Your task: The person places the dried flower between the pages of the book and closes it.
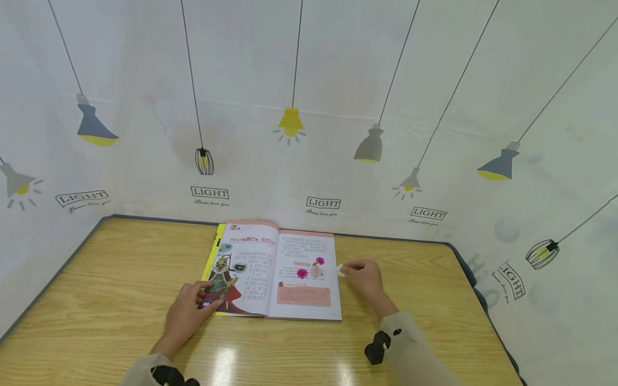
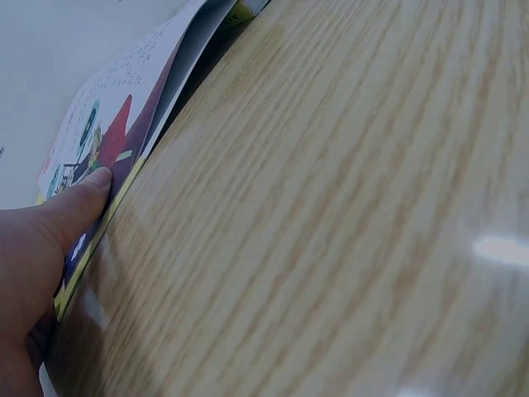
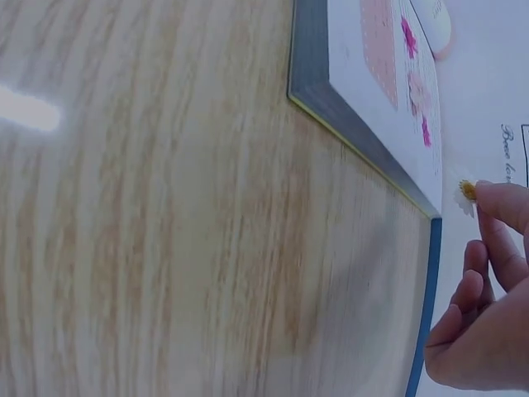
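An open book [image 1: 258, 279] lies on the table, its left page showing a costumed cartoon figure. My left hand [image 1: 185, 316] rests on the lower left of that page; in the left wrist view the thumb [image 2: 83, 203] lies on the page near its edge. Between thumb and fingertips, my right hand [image 1: 364, 281] pinches a small white flower with a yellow centre [image 3: 467, 191], just off the right page's outer edge. On the right page are two magenta flowers, one upper [image 1: 319, 261] and one lower [image 1: 301, 274], with a pale pink flower [image 1: 316, 271] beside them.
The wood-grain table [image 1: 120, 284] has a dark edge strip along the back. Behind it hangs a pale sheet [image 1: 251, 80] printed with lamps and the word LIGHT. Glare spots show on the tabletop. A black device [image 1: 377, 347] sits at my right cuff.
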Demonstrator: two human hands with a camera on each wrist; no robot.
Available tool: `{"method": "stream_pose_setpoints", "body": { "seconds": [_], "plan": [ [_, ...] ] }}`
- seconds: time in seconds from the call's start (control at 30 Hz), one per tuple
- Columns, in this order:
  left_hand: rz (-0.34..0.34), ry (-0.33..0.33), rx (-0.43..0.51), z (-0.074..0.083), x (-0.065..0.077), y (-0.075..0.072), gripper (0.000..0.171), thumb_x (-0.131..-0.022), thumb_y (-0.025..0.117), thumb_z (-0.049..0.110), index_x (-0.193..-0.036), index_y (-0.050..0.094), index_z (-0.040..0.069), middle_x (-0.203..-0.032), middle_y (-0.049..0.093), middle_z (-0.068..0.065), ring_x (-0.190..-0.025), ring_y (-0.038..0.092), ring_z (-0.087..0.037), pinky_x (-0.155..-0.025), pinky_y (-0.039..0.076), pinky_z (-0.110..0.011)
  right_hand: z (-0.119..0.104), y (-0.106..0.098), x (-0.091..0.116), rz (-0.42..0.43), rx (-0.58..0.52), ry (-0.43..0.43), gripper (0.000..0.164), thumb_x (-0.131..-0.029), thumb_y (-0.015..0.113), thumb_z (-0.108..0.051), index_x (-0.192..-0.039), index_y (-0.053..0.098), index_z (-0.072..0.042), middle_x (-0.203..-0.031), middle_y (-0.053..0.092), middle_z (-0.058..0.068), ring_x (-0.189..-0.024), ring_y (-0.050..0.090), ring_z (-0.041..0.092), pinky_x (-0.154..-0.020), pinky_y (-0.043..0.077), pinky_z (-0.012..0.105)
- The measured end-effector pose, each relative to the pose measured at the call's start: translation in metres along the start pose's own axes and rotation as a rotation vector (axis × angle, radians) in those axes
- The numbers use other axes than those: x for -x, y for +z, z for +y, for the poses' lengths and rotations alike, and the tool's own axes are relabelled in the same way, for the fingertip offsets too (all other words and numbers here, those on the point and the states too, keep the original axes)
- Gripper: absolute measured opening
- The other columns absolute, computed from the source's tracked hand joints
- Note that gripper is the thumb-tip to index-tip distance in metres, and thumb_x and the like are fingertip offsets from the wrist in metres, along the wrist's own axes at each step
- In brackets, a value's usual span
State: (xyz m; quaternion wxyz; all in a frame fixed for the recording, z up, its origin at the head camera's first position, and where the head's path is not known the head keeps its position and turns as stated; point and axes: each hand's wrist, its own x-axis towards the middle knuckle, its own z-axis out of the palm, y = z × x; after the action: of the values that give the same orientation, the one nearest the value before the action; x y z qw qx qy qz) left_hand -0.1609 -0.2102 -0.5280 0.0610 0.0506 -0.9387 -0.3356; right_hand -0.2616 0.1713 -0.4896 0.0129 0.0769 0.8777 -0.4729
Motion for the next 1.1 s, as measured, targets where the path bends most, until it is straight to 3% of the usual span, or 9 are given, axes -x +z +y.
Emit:
{"method": "stream_pose_setpoints", "body": {
  "seconds": [0.33,0.77,1.1],
  "plan": [
    [0.004,0.008,0.002,0.0,0.0,0.0,0.053,-0.077,0.074,0.031,-0.119,0.056,0.004,-0.094,0.047,-0.01,-0.078,0.047,-0.019,-0.064,0.039,-0.033,-0.014,0.014,0.013,-0.097,0.014,-0.051,0.012,-0.078,0.072,-0.012,-0.083,0.071,-0.002,-0.082,0.065,0.005,-0.076,0.056,0.018,-0.067,0.045,0.03],
    [-0.005,-0.001,0.005,0.001,0.0,-0.001,0.054,-0.077,0.073,0.032,-0.119,0.056,0.004,-0.094,0.047,-0.009,-0.078,0.047,-0.019,-0.065,0.038,-0.033,-0.014,0.034,0.018,-0.237,-0.027,-0.072,0.014,-0.076,0.074,-0.011,-0.083,0.07,0.0,-0.079,0.065,0.004,-0.07,0.054,0.013,-0.061,0.044,0.027],
    [-0.001,-0.002,0.0,0.001,0.0,-0.001,0.054,-0.077,0.074,0.032,-0.119,0.056,0.004,-0.094,0.047,-0.01,-0.078,0.048,-0.019,-0.066,0.039,-0.034,-0.012,0.044,0.021,-0.23,-0.001,-0.038,0.009,-0.077,0.072,-0.01,-0.082,0.07,-0.003,-0.077,0.063,0.003,-0.068,0.054,0.013,-0.06,0.045,0.026]
  ]
}}
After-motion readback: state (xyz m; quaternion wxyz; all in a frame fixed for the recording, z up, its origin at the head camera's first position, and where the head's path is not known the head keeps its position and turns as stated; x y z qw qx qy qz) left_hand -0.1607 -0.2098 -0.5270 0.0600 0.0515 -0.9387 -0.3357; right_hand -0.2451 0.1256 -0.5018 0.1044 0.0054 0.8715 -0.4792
